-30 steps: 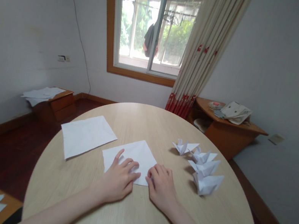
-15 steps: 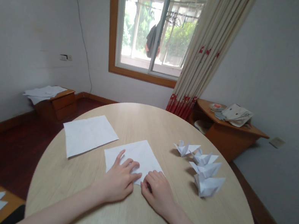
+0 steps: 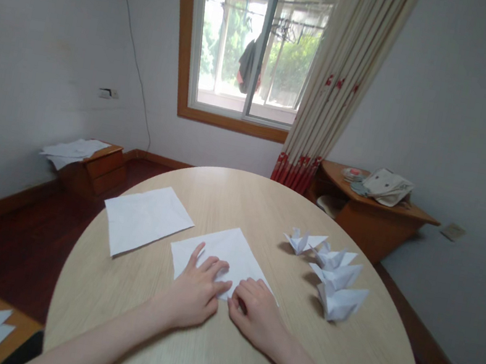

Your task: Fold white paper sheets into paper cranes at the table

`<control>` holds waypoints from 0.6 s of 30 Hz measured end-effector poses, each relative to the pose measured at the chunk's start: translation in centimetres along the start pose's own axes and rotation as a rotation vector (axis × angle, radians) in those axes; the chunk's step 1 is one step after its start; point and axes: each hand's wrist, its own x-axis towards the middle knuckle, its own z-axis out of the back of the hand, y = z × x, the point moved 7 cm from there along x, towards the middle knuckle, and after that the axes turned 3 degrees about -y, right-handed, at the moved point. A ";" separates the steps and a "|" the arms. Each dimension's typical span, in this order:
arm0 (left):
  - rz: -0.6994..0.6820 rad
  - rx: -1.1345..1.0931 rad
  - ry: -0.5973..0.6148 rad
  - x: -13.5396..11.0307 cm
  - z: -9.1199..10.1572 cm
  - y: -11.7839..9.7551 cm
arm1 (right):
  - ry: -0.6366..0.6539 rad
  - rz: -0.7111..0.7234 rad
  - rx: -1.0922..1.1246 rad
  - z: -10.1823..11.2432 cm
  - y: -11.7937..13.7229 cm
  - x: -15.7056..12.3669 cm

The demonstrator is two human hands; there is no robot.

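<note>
Bare left hand, bare right hand

**White paper on pale wood**

The worktop is light beige with fine wood grain. The middle sheet, the second sheet and the folded paper figures are plain white. The curtain is cream, striped, with red flowers near its hem. The window frame is orange-brown, the floor dark reddish brown
</note>
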 end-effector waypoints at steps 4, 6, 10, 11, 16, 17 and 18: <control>0.004 -0.003 -0.003 0.0 0.0 0.0 | 0.001 -0.051 0.013 -0.1 -0.6 0.0; 0.002 -0.005 -0.014 -0.1 0.0 0.0 | 0.020 -0.080 0.016 0.0 -0.9 0.0; -0.007 0.001 -0.037 -0.1 0.0 0.0 | 0.084 -0.143 0.017 0.2 -1.5 0.0; -0.008 0.006 -0.045 -0.1 0.1 0.0 | 0.100 -0.159 0.014 0.3 -1.7 0.0; -0.012 0.020 -0.125 0.0 0.2 -0.2 | 0.178 -0.218 0.002 0.7 -2.4 0.0; -0.010 0.029 -0.147 0.1 0.2 -0.3 | 0.193 -0.230 0.002 0.8 -2.5 0.0; -0.009 0.043 -0.173 0.1 0.2 -0.4 | 0.206 -0.243 0.005 0.9 -2.7 -0.1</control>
